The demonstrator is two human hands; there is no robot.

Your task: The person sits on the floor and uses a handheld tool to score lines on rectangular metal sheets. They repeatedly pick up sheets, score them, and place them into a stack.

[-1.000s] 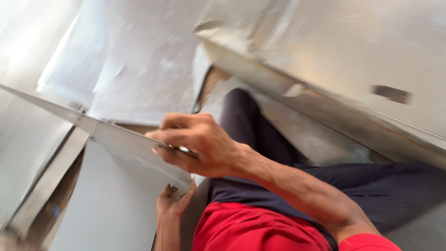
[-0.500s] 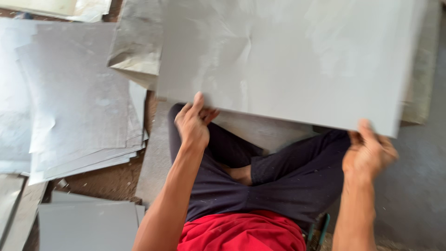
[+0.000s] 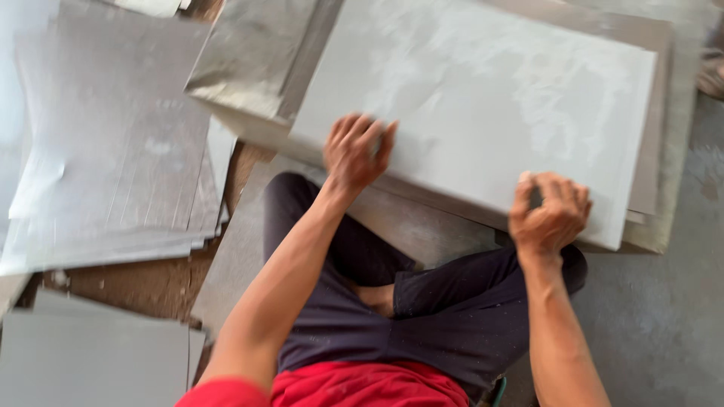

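Observation:
A large pale grey sheet (image 3: 498, 98) lies on top of a stack of similar sheets (image 3: 648, 173) in front of my crossed legs. My left hand (image 3: 356, 151) rests flat on the sheet's near left part, fingers spread. My right hand (image 3: 549, 211) curls over the sheet's near edge further right, fingers bent around it. I sit on the floor in dark trousers and a red shirt.
A fanned pile of silvery sheets (image 3: 113, 151) lies on the left. A crumpled shiny sheet (image 3: 241, 60) sticks out from under the stack. More grey boards (image 3: 83, 362) sit at the lower left. Bare concrete floor (image 3: 671, 316) is on the right.
The view swung from a raised sheet at my left to the stack ahead. The big sheet came down flat onto the stack, and both hands now sit on its near edge.

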